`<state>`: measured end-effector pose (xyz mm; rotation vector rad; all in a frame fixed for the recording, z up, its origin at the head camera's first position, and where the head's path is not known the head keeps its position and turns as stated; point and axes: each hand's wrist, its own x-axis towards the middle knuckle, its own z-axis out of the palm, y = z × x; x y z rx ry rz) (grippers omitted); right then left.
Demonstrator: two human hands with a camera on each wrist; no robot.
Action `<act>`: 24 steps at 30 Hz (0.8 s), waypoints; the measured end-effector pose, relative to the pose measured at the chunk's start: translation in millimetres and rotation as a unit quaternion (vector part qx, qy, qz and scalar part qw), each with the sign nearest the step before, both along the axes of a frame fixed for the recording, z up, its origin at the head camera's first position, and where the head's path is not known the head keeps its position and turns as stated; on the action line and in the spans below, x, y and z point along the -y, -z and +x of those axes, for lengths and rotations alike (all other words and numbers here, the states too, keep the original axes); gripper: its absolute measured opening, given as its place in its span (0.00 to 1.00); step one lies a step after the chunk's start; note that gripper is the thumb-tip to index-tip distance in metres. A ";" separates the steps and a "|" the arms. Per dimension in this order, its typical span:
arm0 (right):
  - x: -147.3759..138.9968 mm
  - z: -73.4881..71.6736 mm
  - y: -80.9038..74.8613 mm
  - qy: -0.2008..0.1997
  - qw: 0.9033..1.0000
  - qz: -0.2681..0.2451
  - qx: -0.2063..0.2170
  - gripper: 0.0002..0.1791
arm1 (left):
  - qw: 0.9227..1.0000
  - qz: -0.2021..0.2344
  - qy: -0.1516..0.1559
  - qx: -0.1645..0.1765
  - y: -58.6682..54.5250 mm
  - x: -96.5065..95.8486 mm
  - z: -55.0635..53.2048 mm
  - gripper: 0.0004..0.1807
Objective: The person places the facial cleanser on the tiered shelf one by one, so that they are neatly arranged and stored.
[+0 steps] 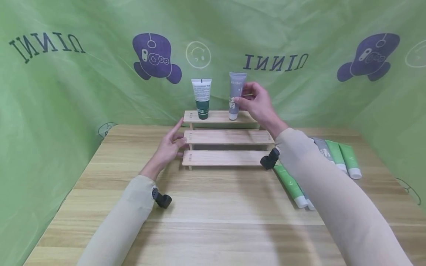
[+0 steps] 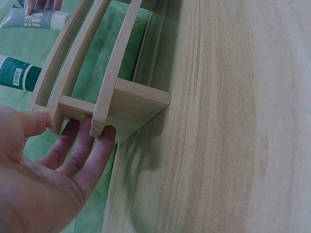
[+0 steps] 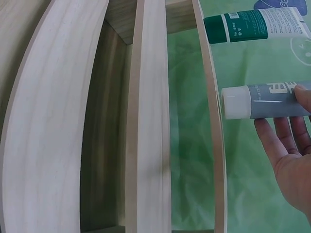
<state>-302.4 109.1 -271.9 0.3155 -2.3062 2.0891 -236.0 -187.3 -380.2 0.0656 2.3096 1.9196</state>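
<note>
My right hand [image 1: 257, 101] pinches a grey squeeze tube [image 1: 236, 88] with a white cap, thumb on its front and fingers behind. The tube stands upright, cap down, right at the top step of a three-step wooden display rack [image 1: 229, 137]. To its left on that step stands a white and dark green tube [image 1: 202, 98], also cap down. My left hand [image 1: 168, 147] rests against the rack's left end. In the left wrist view its thumb and extended fingers [image 2: 95, 162] touch the ends of the steps.
Several green tubes [image 1: 349, 159] and a grey tube [image 1: 322, 146] lie on the wooden table [image 1: 206, 221] to the right, partly behind my right sleeve. Another green tube [image 1: 289, 184] lies close by the rack's right front corner. A green printed curtain [image 1: 100, 85] hangs behind the rack.
</note>
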 end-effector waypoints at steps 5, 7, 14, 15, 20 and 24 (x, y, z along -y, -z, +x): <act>5.4 -3.1 -0.1 0.001 1.000 0.004 -0.004 0.26 | 1.000 0.010 -0.002 0.002 -0.8 -0.4 0.3 0.41; 6.9 -4.0 0.3 0.000 1.000 0.004 -0.004 0.26 | 1.000 0.015 -0.001 0.003 -1.0 -0.5 0.3 0.41; 9.6 -6.0 3.5 0.004 1.000 0.016 -0.012 0.25 | 1.000 0.008 -0.003 0.000 -0.8 -0.6 0.2 0.41; 10.0 -6.1 3.7 0.005 1.000 0.016 -0.012 0.26 | 1.000 0.009 -0.003 0.000 -0.9 -0.5 0.3 0.41; 12.1 -6.3 5.0 0.007 1.000 0.013 -0.012 0.26 | 1.000 0.023 -0.002 0.007 -1.8 -0.4 1.4 0.41; 12.2 -6.3 5.9 0.004 1.000 0.012 -0.012 0.26 | 1.000 0.020 0.000 0.006 -2.7 -0.6 2.0 0.41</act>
